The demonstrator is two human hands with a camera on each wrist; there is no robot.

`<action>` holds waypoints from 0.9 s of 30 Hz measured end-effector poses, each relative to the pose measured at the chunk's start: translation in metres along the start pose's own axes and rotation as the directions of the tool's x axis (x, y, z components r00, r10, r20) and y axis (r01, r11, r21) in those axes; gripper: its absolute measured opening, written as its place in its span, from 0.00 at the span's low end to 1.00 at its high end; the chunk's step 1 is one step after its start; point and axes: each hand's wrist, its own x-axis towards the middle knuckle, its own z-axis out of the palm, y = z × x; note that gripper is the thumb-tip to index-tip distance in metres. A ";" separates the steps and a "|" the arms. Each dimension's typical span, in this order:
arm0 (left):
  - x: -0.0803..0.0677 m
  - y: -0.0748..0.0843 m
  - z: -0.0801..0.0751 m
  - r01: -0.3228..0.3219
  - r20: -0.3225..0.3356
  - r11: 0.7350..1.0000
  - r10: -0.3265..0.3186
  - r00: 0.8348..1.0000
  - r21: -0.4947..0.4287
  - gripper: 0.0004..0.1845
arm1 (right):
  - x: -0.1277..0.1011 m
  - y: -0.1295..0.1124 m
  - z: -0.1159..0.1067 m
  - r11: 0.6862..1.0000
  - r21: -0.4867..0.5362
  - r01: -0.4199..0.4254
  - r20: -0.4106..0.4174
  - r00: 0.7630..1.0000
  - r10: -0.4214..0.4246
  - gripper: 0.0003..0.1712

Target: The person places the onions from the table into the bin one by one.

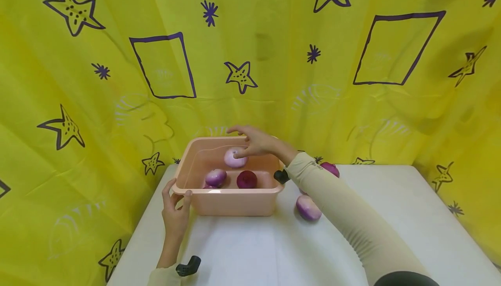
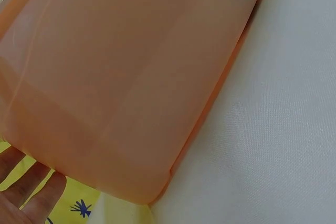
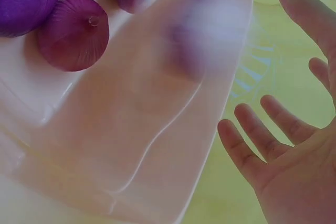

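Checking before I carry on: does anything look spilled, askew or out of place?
Nothing spilled. One pale onion is blurred in mid-air under the open right hand, over the tub. Two onions lie on the table outside it.

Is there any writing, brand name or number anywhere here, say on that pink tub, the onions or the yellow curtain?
No readable text in any view.
Pink tub: plain, no label or mark.
Onions, such as the one on the table: no stickers.
Yellow curtain: only drawn purple stars, bursts and rectangles, no letters or numbers.
Right sleeve: a tiny dark mark near the cuff, too small to read.
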 end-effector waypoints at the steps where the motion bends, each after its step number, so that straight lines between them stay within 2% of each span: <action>1: 0.000 0.001 0.000 0.001 -0.002 1.000 -0.001 1.000 -0.001 0.32 | 0.000 0.000 0.000 1.000 0.007 0.002 0.005 1.000 -0.002 0.45; 9: 0.000 -0.001 0.001 -0.003 -0.020 1.000 0.004 1.000 0.014 0.31 | -0.003 -0.001 -0.002 1.000 0.026 -0.006 -0.005 1.000 0.006 0.45; 12: 0.004 -0.017 0.002 -0.013 -0.025 1.000 0.013 1.000 0.014 0.32 | -0.005 -0.002 -0.005 1.000 0.024 -0.014 -0.008 1.000 0.014 0.44; 17: 0.007 -0.028 0.003 -0.019 -0.022 1.000 0.019 1.000 0.020 0.33 | -0.011 -0.001 -0.011 0.999 0.020 -0.040 -0.020 0.999 0.041 0.44; 19: 0.007 -0.027 0.003 -0.012 -0.020 1.000 0.012 1.000 0.025 0.33 | -0.014 -0.001 -0.014 0.999 0.012 -0.044 -0.031 0.999 0.044 0.43; 22: 0.011 -0.042 0.003 -0.013 -0.023 1.000 0.014 1.000 0.024 0.34 | -0.019 0.001 -0.020 0.999 0.005 -0.050 -0.046 0.998 0.050 0.42; 27: 0.010 -0.044 0.003 -0.025 -0.020 1.000 0.026 0.999 0.009 0.34 | -0.032 0.009 -0.028 0.999 0.013 -0.039 -0.068 0.997 0.040 0.41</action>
